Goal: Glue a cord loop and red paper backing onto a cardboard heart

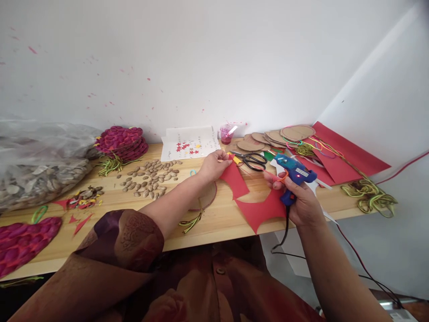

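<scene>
My right hand is wrapped round a blue hot glue gun, its small red light lit and its nozzle pointing up and away. An orange cord loop passes by those fingers. My left hand reaches forward with fingers pinched at the upper end of a cut red paper piece. Black-handled scissors lie just right of it, near a bit of yellow paper. Under my left forearm, a round cardboard disc with a green tassel is partly hidden. Another red paper offcut lies below the glue gun.
Pistachio-like shells lie scattered left of centre. Behind are a white sheet with paper stars, a cup of red liquid and cardboard discs. Magenta pieces are stacked near a plastic bag. A black cable hangs over the table edge.
</scene>
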Motion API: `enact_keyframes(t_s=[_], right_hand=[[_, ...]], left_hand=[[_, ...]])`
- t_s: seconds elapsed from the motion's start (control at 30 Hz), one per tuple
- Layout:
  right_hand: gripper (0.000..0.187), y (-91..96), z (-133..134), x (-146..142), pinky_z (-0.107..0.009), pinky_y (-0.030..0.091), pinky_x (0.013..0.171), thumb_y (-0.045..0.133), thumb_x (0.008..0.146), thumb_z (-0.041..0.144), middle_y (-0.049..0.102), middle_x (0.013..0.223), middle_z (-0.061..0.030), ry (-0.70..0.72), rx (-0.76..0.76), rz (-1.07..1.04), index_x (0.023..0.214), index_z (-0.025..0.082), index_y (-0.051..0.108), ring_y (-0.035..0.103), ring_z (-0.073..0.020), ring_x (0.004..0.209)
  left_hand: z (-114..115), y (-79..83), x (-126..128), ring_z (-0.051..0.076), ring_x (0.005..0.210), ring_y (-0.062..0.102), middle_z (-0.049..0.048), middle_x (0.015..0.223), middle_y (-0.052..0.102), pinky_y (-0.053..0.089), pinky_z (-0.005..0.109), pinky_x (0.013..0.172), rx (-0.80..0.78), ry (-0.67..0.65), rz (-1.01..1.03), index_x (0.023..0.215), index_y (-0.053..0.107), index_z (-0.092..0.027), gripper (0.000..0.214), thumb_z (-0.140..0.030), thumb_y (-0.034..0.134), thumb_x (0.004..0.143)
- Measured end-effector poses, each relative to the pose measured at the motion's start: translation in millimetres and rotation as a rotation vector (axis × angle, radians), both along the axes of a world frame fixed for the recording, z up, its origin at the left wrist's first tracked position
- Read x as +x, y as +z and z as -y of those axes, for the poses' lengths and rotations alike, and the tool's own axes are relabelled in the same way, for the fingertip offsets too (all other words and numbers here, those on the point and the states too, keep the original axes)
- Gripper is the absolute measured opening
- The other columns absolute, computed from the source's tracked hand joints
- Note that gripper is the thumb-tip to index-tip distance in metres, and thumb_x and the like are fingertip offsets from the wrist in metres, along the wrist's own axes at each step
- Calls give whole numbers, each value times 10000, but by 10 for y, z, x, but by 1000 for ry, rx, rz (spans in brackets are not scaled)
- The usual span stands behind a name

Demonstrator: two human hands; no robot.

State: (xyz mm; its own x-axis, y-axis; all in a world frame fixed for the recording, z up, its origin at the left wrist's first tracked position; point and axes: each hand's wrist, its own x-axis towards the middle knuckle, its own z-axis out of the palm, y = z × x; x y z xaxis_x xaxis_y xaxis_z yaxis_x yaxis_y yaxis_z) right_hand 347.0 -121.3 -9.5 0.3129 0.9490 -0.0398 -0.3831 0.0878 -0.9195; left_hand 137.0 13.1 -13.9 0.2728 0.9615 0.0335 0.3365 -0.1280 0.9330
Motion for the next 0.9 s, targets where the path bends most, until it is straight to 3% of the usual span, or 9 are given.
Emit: enact_keyframes(t_s=[0.17,0.33,0.4,0.43,0.5,0.6,0.67,0.73,0.9], right_hand=[[260,64,56,-42,-395,498,1032,824,710,349,672,639,15,62,-3,-19,908,248,689,717,-258,1027],[259,143,146,-52,-412,489,1043,827,718,359,679,641,0,113,3,15,918,251,702,715,-262,1019],[251,164,176,-63,-428,502,1021,823,724,369,677,638,-4,116,17,30,917,257,708,713,-274,1021],[247,173,188,-75,-433,509,1007,822,726,372,673,633,-4,112,30,35,917,259,712,712,-280,1022],[241,188,209,-117,-427,523,977,820,730,368,669,627,-6,104,54,40,920,259,720,710,-285,1018],[231,203,231,-228,-376,557,873,816,738,358,676,646,-5,121,73,39,923,255,723,721,-255,912],[210,208,244,-323,-316,563,726,802,758,363,681,664,0,167,86,25,923,256,730,704,-204,759],[185,208,259,-412,-267,522,604,788,777,361,683,675,3,220,101,15,919,254,740,651,-160,643],[147,194,285,-518,-256,489,649,772,802,324,704,750,-9,241,103,38,930,254,750,613,-141,673]], left_hand=[[-34,-7,114,163,751,642,52,848,699,527,287,698,35,3,-18,874,601,-160,61,-219,592,865],[101,177,114,248,1241,505,92,1296,599,405,355,1042,260,57,-64,1094,634,-190,392,-80,710,726],[263,268,36,229,1058,588,69,1076,675,444,340,951,367,-67,-151,976,666,-181,188,-142,671,792],[360,306,-11,200,877,616,43,901,686,473,318,835,295,-155,-168,881,666,-179,57,-208,637,841],[563,357,-102,170,698,582,18,740,642,459,288,676,103,-278,-132,790,647,-179,274,-413,571,911],[839,383,-175,169,722,586,21,772,638,439,269,652,-102,-432,-26,846,663,-177,405,-563,552,894],[980,373,-180,176,797,606,28,879,657,449,266,694,-236,-509,99,1041,644,-182,421,-535,673,815],[1079,349,-188,165,792,588,15,869,637,437,258,695,-292,-536,113,1098,615,-177,475,-433,775,731],[1154,318,-468,110,648,451,-37,709,512,358,234,609,-267,-674,33,905,625,-159,137,-268,642,825]])
